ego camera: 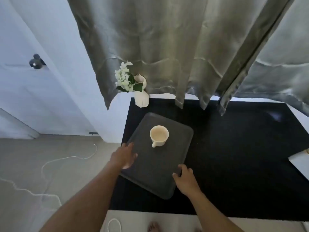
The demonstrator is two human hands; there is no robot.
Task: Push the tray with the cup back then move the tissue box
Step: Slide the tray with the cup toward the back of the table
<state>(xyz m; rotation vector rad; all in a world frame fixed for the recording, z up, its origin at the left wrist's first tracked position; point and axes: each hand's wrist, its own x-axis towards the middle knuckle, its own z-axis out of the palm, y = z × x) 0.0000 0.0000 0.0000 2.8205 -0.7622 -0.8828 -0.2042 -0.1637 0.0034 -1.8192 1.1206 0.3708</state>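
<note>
A: How are the hands set?

B: The left hand (pixel 124 155) lies flat with fingers spread on the tray (pixel 155 168), at its left edge. The right hand (pixel 184 179) curls around the near right corner, fingers over the rim and thumb against the side.

A: And the cup (pixel 159 135)?

B: Upright on the tray's far half, handle toward the person, holding what looks like a pale drink.

A: How far along is it?

B: I'd judge the push is only starting or in hand. The tray sits askew on the black top (pixel 234 148), its near corner close to the front edge, with bare surface behind it up to the vase (pixel 141 99) and the curtain (pixel 167 47). The box isn't touched yet.

A: Where is the box?

B: A white shape (pixel 299 164) cut off at the right edge may be it; I can't be sure.

A: The room?

B: White wall and door at left, a pale floor with a loose white cable (pixel 50 164), and bare toes at the bottom.
</note>
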